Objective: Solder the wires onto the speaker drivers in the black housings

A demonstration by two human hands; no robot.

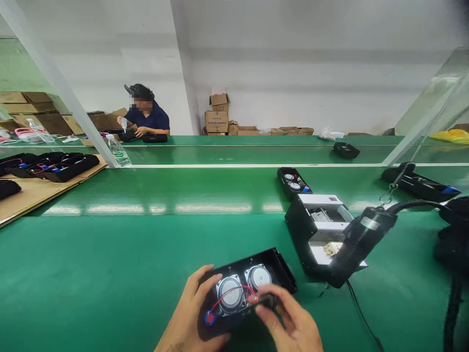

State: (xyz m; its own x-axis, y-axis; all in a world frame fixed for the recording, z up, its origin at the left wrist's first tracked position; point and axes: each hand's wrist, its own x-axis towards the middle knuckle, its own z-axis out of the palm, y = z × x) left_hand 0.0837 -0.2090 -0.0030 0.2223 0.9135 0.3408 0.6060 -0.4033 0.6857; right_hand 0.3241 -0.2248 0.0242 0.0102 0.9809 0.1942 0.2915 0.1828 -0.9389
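At the bottom centre of the frame you have an open black speaker housing [245, 288] lying on the green belt [146, 254]. Your left hand [190, 313] cups its left end, fingers wrapped around the edge, so it is grasping the housing. Your right hand [289, 322] sits over the right half with the fingertips pinched at a small dark part by the red wires [234, 296]; whether they actually grip that part or only press on it cannot be told.

By the look of it, the job is partway: two round speaker drivers [244, 286] already sit side by side in the housing, the red wires run across them, and a blue battery end [210, 318] shows at the lower left. The housing is still open, with no back cover on it, so wiring and closing appear to remain.

Right of centre a powered screwdriver [355, 244] hangs on its cord in front of a black box with a white top [318, 225]. Another open housing [294, 182] lies beyond it, and more black units [47, 166] rest on a board at the left edge.

In the upper left a person in a dark shirt [148, 117] works at the far side, near a water bottle [117, 150]. Cardboard boxes [217, 115] are stacked at the wall; their printing is too small to read, and no brand or label can be made out anywhere.
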